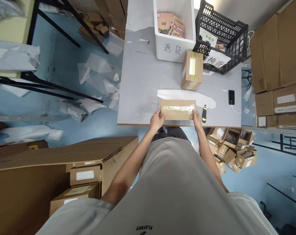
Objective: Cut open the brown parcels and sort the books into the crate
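A flat cardboard box (pixel 177 109) sealed with clear tape lies near the front edge of the grey table (pixel 143 81). My left hand (pixel 157 120) grips its left end, fingers curled on the box. Its right end is held by my right hand (pixel 196 117). A yellow and black utility knife (pixel 204 114) lies just right of my right hand. A second, taller taped cardboard box (pixel 192 70) stands further back on the table.
A white foam bin (pixel 173 49) with colourful packets and a black plastic crate (pixel 223 36) stand at the table's back. A black phone (pixel 231 97) on a white cable lies at right. Cardboard boxes crowd the floor at left and right, with plastic wrap scattered.
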The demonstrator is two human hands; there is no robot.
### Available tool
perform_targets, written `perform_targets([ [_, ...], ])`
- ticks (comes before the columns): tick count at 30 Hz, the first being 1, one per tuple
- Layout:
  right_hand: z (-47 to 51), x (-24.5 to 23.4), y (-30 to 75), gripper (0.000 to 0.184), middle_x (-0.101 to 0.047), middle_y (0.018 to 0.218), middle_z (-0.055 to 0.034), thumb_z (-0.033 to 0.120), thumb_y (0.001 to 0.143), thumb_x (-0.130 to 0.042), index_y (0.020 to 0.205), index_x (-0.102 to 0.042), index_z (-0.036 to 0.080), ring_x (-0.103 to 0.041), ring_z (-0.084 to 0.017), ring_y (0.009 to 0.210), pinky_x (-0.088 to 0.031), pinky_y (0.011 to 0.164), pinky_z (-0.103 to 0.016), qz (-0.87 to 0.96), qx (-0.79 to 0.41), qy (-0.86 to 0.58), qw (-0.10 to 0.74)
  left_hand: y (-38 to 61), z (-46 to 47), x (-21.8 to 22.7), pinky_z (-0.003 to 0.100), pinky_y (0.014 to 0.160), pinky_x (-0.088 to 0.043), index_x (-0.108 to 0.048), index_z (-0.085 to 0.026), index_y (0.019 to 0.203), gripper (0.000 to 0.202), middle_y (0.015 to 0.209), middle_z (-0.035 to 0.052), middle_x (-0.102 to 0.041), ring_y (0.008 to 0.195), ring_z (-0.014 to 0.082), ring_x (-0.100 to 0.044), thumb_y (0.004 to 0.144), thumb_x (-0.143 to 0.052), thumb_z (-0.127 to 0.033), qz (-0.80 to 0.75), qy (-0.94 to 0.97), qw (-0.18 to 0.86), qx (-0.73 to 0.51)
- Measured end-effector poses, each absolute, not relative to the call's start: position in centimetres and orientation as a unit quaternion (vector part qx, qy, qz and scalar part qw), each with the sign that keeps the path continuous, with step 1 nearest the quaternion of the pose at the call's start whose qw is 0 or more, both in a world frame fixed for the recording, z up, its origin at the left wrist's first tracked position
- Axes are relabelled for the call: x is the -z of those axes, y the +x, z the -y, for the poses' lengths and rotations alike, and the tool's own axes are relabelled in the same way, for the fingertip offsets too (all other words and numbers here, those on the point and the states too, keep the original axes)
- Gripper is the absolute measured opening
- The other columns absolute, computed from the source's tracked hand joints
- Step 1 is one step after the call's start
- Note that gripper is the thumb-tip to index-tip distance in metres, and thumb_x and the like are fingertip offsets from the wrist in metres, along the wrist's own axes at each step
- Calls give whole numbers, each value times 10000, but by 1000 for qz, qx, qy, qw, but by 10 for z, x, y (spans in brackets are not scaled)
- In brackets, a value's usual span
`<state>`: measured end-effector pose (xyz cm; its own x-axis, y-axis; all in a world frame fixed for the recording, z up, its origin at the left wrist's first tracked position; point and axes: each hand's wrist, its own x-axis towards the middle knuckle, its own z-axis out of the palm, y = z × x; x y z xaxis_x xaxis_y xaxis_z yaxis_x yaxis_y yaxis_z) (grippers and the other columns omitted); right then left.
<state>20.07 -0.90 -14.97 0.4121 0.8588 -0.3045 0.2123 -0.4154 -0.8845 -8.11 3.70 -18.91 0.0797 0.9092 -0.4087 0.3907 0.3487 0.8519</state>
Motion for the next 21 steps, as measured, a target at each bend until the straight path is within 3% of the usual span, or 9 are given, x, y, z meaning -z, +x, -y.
perform_targets([
  [6, 1, 168, 189, 888, -793, 1444, -165, 961, 909, -535, 1240, -812, 185, -648, -378, 1449, -487, 1264, -525, 349, -461, -733, 357, -101, -47, 197, 439, 1087, -587, -764, -192, 1323, 435, 1296, 158, -814, 1160, 334, -771, 922, -765, -360, -655, 484, 529, -239],
  [10, 0, 165, 200, 823, -844, 1281, -147, 958, 869, -590, 1080, -823, 197, -699, -390, 1307, -539, 1161, -501, 363, -470, -732, 334, -100, -56, 199, 456, 1156, -558, -723, -159, 1365, 495, 1415, 197, -769, 1272, 337, -750, 921, -777, -370, -676, 425, 548, -251],
  [16, -2, 164, 203, 830, -825, 1347, -147, 945, 838, -634, 1165, -819, 204, -708, -342, 1266, -568, 1053, -417, 320, -466, -744, 357, -96, -59, 195, 412, 1149, -564, -728, -141, 1345, 460, 1477, 212, -750, 1331, 321, -742, 1022, -687, -465, -680, 400, 556, -261],
  [21, -9, 170, 204, 852, -845, 1200, -122, 997, 852, -545, 1071, -799, 214, -726, -317, 1184, -603, 990, -409, 290, -484, -753, 339, -94, -66, 190, 430, 1171, -546, -779, -168, 1206, 474, 1391, 173, -802, 1344, 344, -718, 1048, -640, -593, -697, 379, 549, -262],
])
